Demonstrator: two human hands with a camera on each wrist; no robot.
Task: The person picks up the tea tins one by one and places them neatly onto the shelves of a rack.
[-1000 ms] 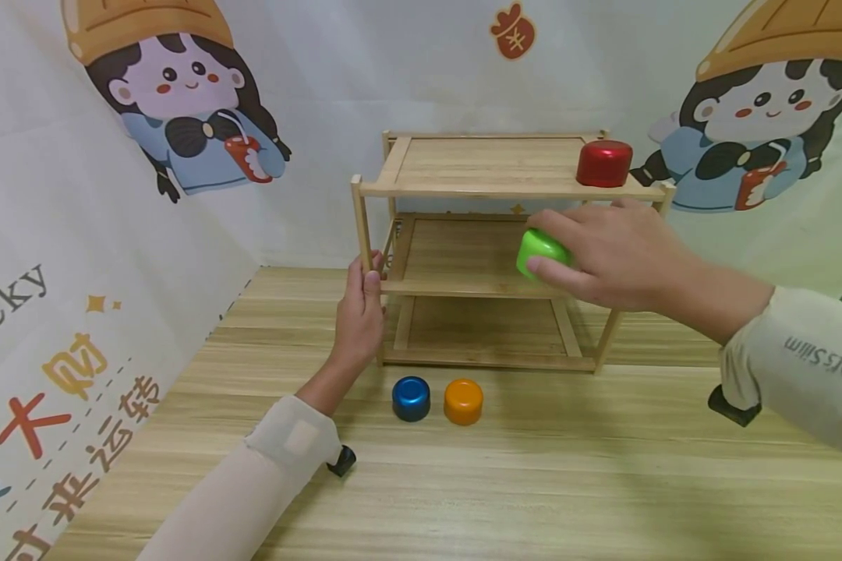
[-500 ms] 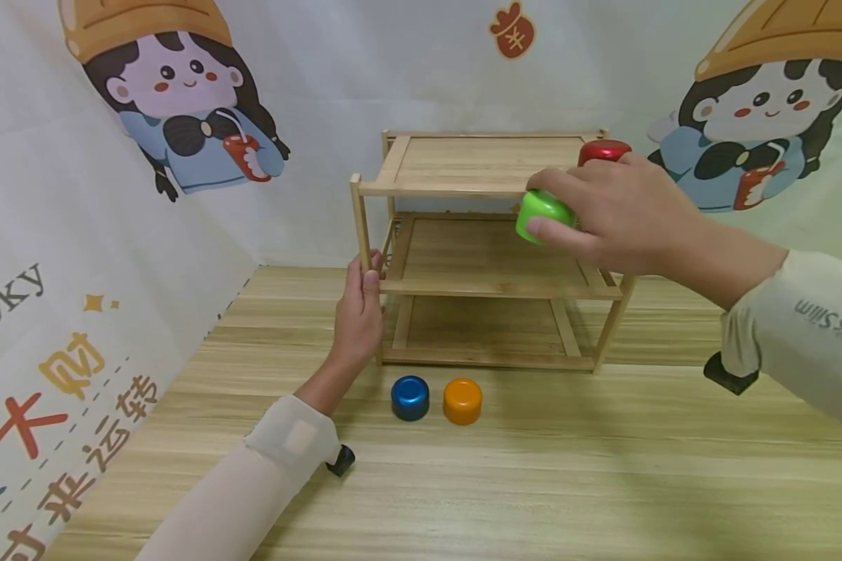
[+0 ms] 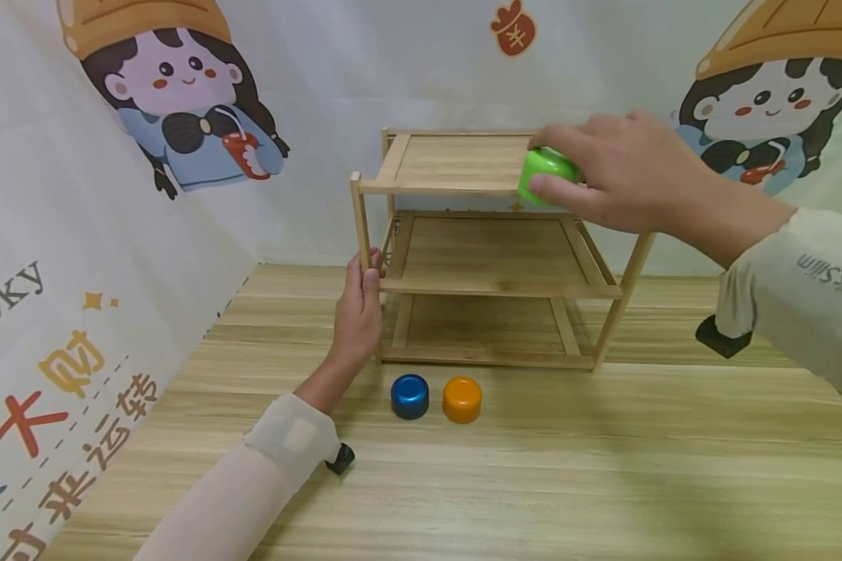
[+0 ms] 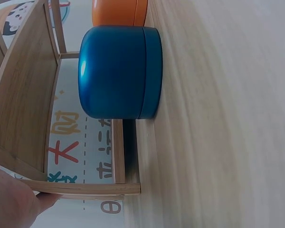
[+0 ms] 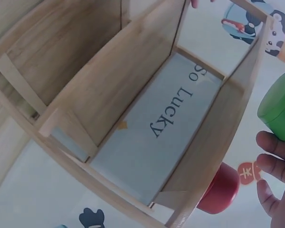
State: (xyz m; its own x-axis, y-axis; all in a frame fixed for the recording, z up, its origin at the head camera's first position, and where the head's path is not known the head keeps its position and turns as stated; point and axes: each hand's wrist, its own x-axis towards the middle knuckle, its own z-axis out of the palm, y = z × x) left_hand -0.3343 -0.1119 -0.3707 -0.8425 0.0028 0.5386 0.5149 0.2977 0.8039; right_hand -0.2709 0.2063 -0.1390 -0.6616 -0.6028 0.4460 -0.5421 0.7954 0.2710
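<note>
Green container (image 3: 549, 167): bright lime from the head view, deeper green from the right wrist
Red container (image 5: 221, 190): plain deep red
Blue container (image 3: 410, 396): metallic blue, teal-tinged from the left wrist
Orange container (image 3: 462, 400): plain orange
Shelf (image 3: 456, 160): pale tan wood, fine grain
Surface (image 3: 533, 483): yellowish tan, streaked grain
Backdrop (image 3: 351, 62): whitish, printed
Cartoon figures (image 3: 182, 101): orange-brown hats, black hair, blue tops, red cups
Lettering (image 3: 31, 425): red, ochre, brown, blue-grey, dark grey
Left sleeve (image 3: 231, 483): plain pale beige
Right sleeve (image 3: 800, 304): cream, grey print

“So Lucky” (image 5: 178, 102), “来运转” (image 3: 105, 435) on backdrop (image 3: 323, 70); “Let's” (image 3: 810, 261) on sleeve (image 3: 807, 304)
</note>
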